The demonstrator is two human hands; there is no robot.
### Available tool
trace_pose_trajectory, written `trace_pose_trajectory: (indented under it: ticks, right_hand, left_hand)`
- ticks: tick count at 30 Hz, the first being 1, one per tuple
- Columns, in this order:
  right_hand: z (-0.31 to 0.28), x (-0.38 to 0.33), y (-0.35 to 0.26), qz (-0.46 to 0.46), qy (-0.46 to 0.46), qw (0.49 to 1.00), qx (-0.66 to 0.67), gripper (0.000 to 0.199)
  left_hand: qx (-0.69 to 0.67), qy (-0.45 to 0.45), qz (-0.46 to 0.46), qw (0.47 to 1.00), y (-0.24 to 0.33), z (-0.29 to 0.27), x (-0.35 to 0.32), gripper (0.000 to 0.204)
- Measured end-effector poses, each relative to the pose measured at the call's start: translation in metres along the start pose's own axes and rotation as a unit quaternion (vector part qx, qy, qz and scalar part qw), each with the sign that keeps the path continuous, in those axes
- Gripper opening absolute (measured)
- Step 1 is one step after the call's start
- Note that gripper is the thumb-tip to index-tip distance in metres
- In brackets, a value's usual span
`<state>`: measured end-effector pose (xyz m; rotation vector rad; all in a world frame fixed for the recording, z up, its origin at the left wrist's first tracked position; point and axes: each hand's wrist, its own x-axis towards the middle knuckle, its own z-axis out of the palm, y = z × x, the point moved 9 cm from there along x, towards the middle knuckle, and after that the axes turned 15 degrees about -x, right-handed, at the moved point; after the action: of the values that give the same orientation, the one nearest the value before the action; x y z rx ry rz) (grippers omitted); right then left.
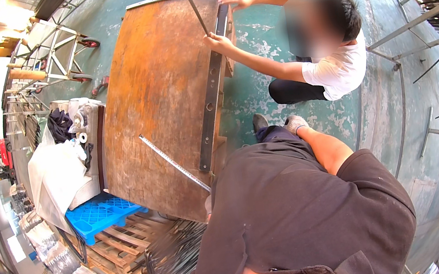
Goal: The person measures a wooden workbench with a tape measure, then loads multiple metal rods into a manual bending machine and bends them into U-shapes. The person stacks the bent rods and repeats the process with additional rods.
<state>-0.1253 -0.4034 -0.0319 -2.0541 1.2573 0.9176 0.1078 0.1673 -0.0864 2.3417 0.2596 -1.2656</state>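
A rust-brown metal-topped table (155, 73) stands in front of me, with a dark drilled metal bar (210, 107) along its right edge. A pale graduated measuring strip (173, 162) lies slantwise on the top. Its near end meets a small bit of my left hand (208, 205) at the table's near edge; my body hides the rest, so its grip is unclear. My right hand (296, 123), in a whitish glove, is low near my legs, away from the table. Its fingers are not distinct. Across the table corner, a co-worker's bare hands are at a thin dark rod (192, 5) and the table edge.
The co-worker (334, 63) crouches on the worn green floor at the right. Left of the table are a blue plastic pallet (99, 215), a wooden pallet (114, 256), bundled dark rods (174, 254) and a sheet-covered pile (55, 175). A wheeled metal frame (56, 53) stands farther off.
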Motion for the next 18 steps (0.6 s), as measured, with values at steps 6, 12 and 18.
trace_pose_trajectory:
  ticks: [6,12,18]
  right_hand:
    - [0.015,0.02,0.009,0.011,-0.011,1.0,0.013,0.056]
    - [0.011,0.017,0.003,0.012,-0.012,1.0,0.021,0.055]
    - [0.012,0.016,0.007,0.009,-0.011,1.0,0.012,0.056]
  left_hand:
    - [-0.002,0.0,0.002,1.0,0.001,0.001,-0.001,0.079]
    - [-0.008,0.006,0.003,1.0,-0.002,0.002,0.0,0.079]
    - [-0.008,0.005,0.002,1.0,-0.003,0.0,0.0,0.079]
